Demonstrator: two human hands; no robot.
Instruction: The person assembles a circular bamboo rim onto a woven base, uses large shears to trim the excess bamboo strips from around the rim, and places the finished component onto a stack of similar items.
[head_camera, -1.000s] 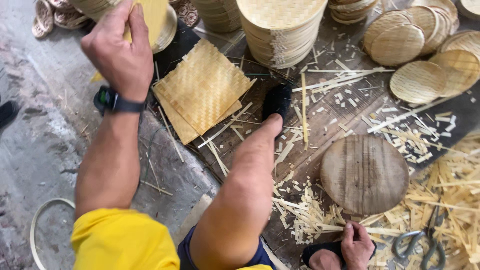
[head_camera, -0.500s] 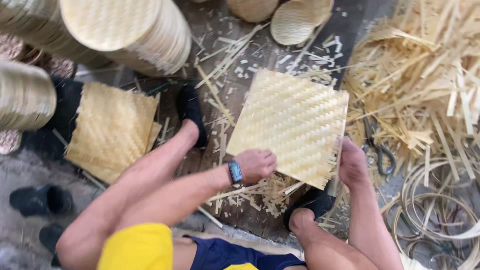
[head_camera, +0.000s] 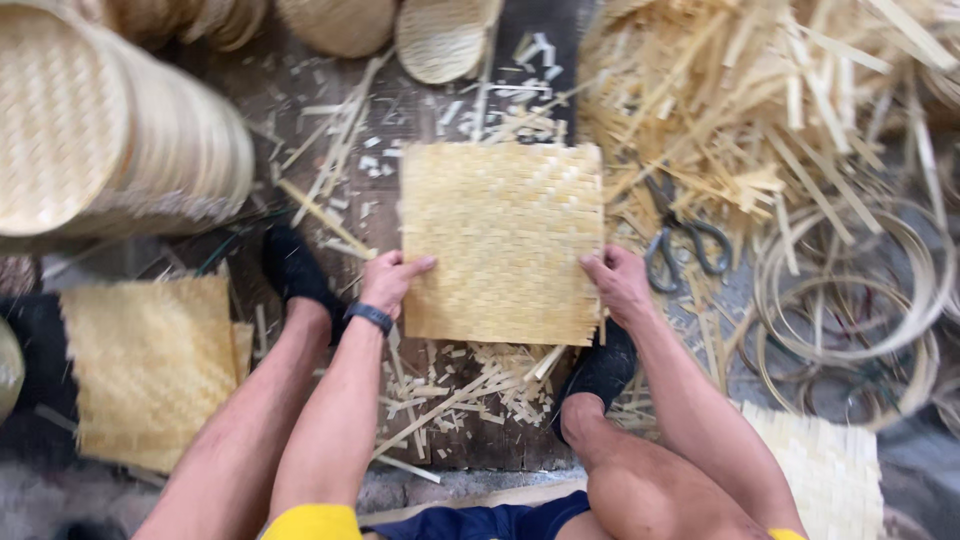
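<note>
Your left hand (head_camera: 388, 283) and your right hand (head_camera: 620, 285) grip the two near corners of a square woven mat (head_camera: 503, 243), fingers curled around its side edges with the thumbs pressed on top, so both hands are closed on it. The mat lies flat on the dark wooden board (head_camera: 300, 110) between your feet, its near edge just above a scatter of short strip offcuts (head_camera: 470, 385). Its weave looks complete and tight across the whole face, and its edges are fairly even, though a few strip ends still stick out along the bottom; it remains a flat square, not yet rounded or fitted with any rim. Scissors (head_camera: 683, 235) lie just right of the mat, close to your right hand, half on a big heap of loose strips (head_camera: 760, 120). Further right are several thin round hoops (head_camera: 860, 300), none of them on the mat. To your left another square mat (head_camera: 150, 365) lies by your left leg, and beyond it a thick stack of finished round trays (head_camera: 110, 140) lies on its side. A pale woven piece (head_camera: 830, 470) shows at your right knee. Judging by that, weaving is done here, while shaping and rimming remain.
</note>
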